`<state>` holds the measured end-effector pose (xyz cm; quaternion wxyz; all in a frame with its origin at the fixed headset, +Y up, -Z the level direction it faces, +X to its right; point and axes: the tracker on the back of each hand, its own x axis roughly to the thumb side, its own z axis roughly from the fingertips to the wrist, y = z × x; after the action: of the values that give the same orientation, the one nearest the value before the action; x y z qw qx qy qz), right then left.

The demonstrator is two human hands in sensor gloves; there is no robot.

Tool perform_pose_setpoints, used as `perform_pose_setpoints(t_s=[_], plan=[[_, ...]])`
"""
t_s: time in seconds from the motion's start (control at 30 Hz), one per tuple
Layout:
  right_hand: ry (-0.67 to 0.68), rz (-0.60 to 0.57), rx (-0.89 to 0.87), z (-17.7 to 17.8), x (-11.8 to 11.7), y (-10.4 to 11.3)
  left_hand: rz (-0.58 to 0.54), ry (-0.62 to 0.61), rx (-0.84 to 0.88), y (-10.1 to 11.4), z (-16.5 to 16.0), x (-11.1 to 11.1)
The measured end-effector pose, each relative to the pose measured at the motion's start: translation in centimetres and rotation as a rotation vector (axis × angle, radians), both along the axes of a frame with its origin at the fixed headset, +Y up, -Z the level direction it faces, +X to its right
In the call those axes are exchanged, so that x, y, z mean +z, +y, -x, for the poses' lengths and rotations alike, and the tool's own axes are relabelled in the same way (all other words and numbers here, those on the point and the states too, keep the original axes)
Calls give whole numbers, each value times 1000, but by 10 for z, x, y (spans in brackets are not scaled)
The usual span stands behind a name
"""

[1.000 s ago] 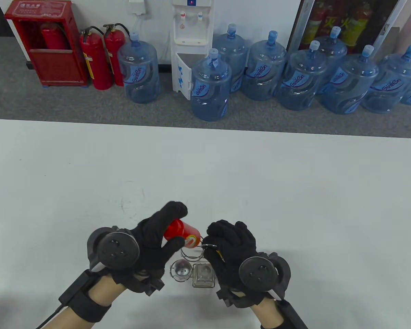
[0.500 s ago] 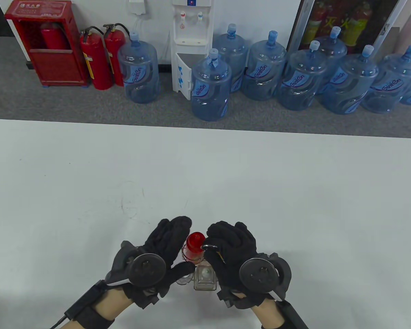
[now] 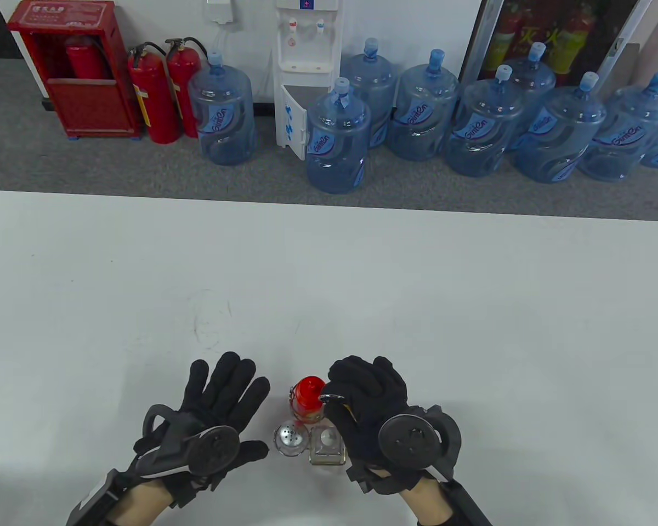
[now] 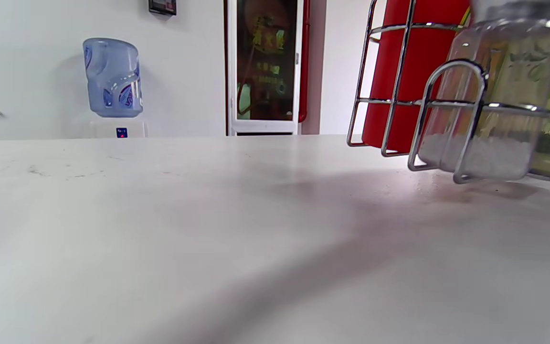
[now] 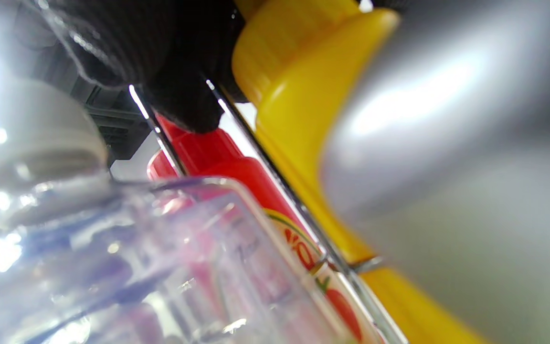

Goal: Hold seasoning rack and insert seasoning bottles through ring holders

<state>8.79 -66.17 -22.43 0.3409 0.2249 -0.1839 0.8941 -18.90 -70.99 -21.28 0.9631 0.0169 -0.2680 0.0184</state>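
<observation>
The seasoning rack [image 3: 329, 395] is gripped at its top handle by the right hand [image 3: 370, 408]. Nothing is held by the left hand [image 3: 219, 402], spread flat on the table [image 3: 329, 285] left of the rack. The red bottle [image 3: 308, 399] is seated upright in a ring, beside the shaker [image 3: 290, 439] and square jar [image 3: 327, 445]. Insertion is judged nearly complete; a check that every ring is filled is called for next.

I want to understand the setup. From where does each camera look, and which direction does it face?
Table view: above the near edge, facing down; shows left hand, right hand, rack bottles.
Left wrist view: low above the table, facing the wire rack; no hand visible.
Right wrist view: close under the fingers.
All share the red bottle.
</observation>
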Motion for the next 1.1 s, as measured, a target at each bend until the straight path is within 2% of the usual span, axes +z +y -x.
perform_pose_setpoints(t_s=[0.23,0.43,0.6,0.73,0.87,1.0,1.1], plan=[[0,39,3,1,-12,2,26,-28,-7,-7,-4,2],[-31,84,46,6,-50,22,26,-33,12,-13,-5,1],[-61,111,82,11,-95,32,58,-32,-5,-19,-6,-1],[-60,162,69,13,-135,29,62,-28,14,-16,-3,-3],[-58,211,50,12,-165,20,72,-28,21,-16,0,-4],[-45,244,29,10,-185,11,77,-27,27,-16,1,-4],[-49,257,12,10,-192,5,82,-24,30,-15,2,-5]])
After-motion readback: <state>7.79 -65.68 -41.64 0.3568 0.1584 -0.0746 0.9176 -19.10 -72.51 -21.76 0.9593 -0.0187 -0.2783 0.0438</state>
